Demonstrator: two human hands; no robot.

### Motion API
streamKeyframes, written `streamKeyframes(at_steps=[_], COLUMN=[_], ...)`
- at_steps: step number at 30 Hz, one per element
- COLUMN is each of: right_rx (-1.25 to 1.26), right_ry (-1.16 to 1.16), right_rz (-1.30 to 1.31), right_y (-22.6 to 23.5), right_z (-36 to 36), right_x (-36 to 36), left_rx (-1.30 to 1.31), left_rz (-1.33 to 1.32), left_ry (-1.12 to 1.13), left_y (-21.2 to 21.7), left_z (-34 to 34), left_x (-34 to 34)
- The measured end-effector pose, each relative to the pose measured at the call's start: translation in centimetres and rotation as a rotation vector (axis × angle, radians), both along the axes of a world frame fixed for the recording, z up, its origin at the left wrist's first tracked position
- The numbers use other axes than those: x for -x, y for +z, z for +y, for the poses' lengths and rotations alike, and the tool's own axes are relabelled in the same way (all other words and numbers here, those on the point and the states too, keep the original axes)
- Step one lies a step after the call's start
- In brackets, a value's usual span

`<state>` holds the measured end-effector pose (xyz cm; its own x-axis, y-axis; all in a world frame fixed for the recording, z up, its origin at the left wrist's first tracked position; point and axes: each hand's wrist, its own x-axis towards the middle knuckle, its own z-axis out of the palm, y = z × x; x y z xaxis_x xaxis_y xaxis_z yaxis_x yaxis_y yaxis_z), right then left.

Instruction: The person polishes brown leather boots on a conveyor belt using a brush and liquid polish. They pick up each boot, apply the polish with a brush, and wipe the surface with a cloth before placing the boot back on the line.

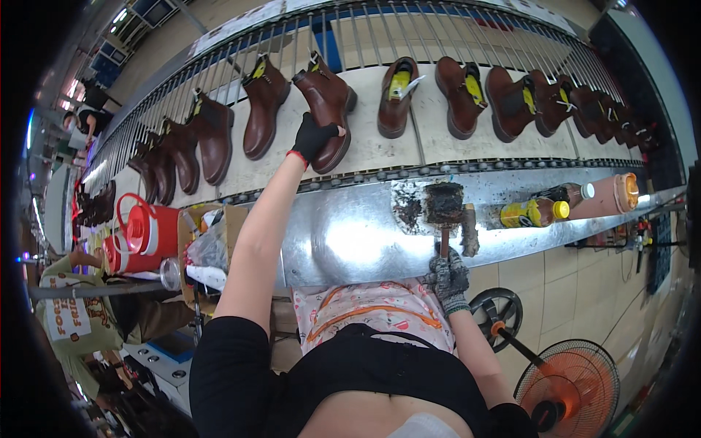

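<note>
My left hand, in a black fingerless glove, is closed round a brown ankle boot on the conveyor, its thumb along the boot's side. In a stained grey knit glove, my right hand grips the wooden handle of a brush. The brush's dark, caked head rests on a smeared pale patch of the metal counter. Beside it lies a crusted stick-like tool, apart from my fingers. Another brown boot stands to the right of the held one, with yellow paper inside.
Several brown boots line the slatted conveyor on both sides. Right on the metal counter lie a yellow-labelled bottle and a pinkish cylinder. A red jug stands left; a fan stands lower right. A person is at left.
</note>
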<state>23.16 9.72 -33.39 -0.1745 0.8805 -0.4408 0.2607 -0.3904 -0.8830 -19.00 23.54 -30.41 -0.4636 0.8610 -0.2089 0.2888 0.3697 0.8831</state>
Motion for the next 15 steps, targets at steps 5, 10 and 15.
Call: streamKeyframes(at_steps=[5,10,15], right_rx=[-0.023,-0.019,-0.035], right_ry=[0.019,-0.028,0.003], right_rz=[0.031,0.148,0.052], right_y=[-1.8,-1.4,-0.6], right_z=[-0.1,-0.3,-0.1], right_x=[-0.7,-0.4,-0.4], left_rx=[-0.071,-0.032,0.015], left_rz=[-0.208,0.104,0.465], left_ry=[-0.014,0.044,0.077], left_y=[3.2,3.7,2.9], left_z=[-11.2,-21.7,-24.1], left_x=[-2.7,-8.5,-14.4])
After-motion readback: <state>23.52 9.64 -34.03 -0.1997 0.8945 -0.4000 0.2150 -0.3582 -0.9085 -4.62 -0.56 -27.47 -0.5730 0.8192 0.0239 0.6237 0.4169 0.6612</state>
